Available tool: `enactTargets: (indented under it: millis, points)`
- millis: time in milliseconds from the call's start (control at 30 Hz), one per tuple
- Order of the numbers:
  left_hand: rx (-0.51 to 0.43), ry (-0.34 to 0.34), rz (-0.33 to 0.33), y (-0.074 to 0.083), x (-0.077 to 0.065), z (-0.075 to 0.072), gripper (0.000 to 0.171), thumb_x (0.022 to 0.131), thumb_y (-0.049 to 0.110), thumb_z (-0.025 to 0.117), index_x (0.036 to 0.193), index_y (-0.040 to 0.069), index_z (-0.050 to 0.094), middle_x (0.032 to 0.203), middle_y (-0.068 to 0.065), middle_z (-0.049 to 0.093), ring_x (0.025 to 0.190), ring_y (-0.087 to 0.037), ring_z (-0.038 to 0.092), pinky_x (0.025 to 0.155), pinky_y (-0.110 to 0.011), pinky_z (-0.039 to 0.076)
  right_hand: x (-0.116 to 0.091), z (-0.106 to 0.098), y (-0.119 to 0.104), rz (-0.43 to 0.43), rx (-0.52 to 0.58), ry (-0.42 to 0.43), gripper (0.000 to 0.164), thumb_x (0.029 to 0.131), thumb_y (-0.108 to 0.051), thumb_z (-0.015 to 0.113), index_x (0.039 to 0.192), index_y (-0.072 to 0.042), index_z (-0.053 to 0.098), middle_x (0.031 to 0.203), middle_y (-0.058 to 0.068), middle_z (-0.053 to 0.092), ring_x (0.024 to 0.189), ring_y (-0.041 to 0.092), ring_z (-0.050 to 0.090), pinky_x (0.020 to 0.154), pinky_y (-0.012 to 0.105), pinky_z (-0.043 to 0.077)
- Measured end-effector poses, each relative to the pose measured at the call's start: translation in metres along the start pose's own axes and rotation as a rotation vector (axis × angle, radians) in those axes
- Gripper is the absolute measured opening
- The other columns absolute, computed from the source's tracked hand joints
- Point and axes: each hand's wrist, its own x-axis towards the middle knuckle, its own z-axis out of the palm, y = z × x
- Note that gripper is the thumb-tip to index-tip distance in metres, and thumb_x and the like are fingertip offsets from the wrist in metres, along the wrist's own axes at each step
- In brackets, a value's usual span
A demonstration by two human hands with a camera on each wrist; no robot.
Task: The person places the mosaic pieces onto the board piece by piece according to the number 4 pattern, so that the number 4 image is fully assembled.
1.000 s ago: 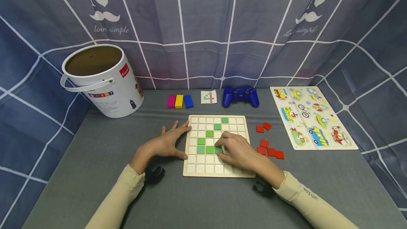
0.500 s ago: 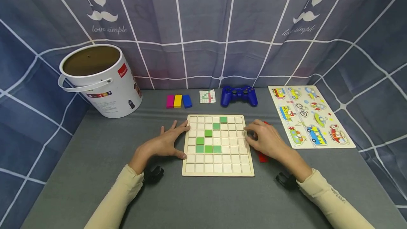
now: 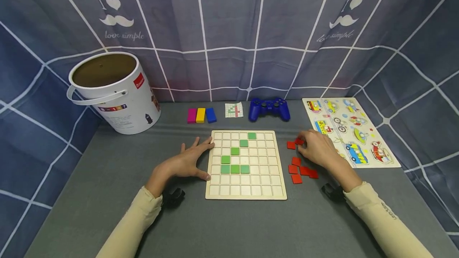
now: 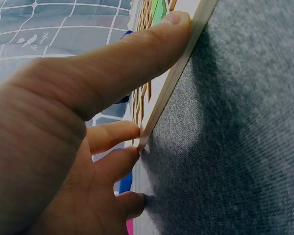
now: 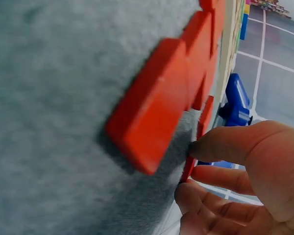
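A pale wooden grid board (image 3: pixel 247 191) lies flat in the head view, with several green tiles (image 3: pixel 234 169) set in its cells. Along its left edge rests my left hand (image 3: pixel 186 162), fingers spread; in the left wrist view the thumb (image 4: pixel 174 22) lies on the board's rim and the fingertips touch its edge. Right of the board are several loose red tiles (image 3: pixel 296 178). My right hand (image 3: pixel 317 146) is at the farthest of them, its thumb and fingertips pinching a red tile (image 5: pixel 187 169) by its edges, low at the table.
A white bucket (image 3: pixel 132 110) stands at the back left. Magenta, yellow and blue blocks (image 3: pixel 201 115), a small pattern card (image 3: pixel 234 110) and a blue game controller (image 3: pixel 269 108) line the back. A picture puzzle board (image 3: pixel 373 158) lies at the right, partly under the right hand.
My right hand has left a green tile in the board, moved right off it and come to the far red tiles, pinching one. The left hand has stayed at the board's left edge.
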Motion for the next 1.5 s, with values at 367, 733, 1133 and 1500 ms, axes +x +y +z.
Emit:
enactTargets:
  millis: [367, 733, 1133, 1500]
  points:
    - [-0.004, 0.004, -0.003, 0.001, -0.001, 0.0, 0.106, 0.075, 0.035, 0.089, 0.159, 0.016, 0.027, 0.168, -0.004, 0.005, 0.151, -0.038, -0.007, 0.108, -0.072, -0.01, 0.012, -0.001, -0.018, -0.069, 0.101, 0.084, 0.028, 0.078, -0.008, 0.074, 0.104, -0.002, 0.074, 0.091, 0.01, 0.063, 0.073, 0.022, 0.057, 0.06, 0.039, 0.046]
    - [-0.005, 0.012, 0.01, 0.0, -0.001, 0.003, 0.106, 0.075, 0.036, 0.089, 0.159, 0.015, 0.028, 0.168, -0.004, 0.007, 0.15, -0.039, -0.006, 0.108, -0.073, -0.008, 0.029, 0.02, -0.068, -0.227, 0.172, 0.055, 0.028, 0.076, -0.005, 0.075, 0.103, -0.009, 0.075, 0.083, 0.003, 0.057, 0.064, 0.015, 0.047, 0.052, 0.031, 0.038]
    - [0.003, 0.003, -0.003, 0.001, 0.0, 0.004, 0.106, 0.075, 0.035, 0.089, 0.159, 0.016, 0.027, 0.168, -0.004, 0.006, 0.15, -0.039, -0.007, 0.108, -0.073, -0.008, 0.045, 0.033, -0.101, -0.305, 0.145, -0.01, 0.026, 0.078, -0.004, 0.074, 0.104, -0.009, 0.076, 0.086, 0.002, 0.057, 0.063, 0.015, 0.045, 0.052, 0.029, 0.038]
    - [0.006, 0.008, -0.01, 0.001, 0.0, 0.002, 0.106, 0.074, 0.034, 0.09, 0.159, 0.016, 0.028, 0.168, -0.003, 0.006, 0.151, -0.037, -0.006, 0.109, -0.073, -0.008, 0.051, 0.031, -0.112, -0.326, 0.109, -0.052, 0.029, 0.078, -0.007, 0.075, 0.106, -0.008, 0.076, 0.094, 0.004, 0.061, 0.065, 0.015, 0.048, 0.053, 0.03, 0.042]
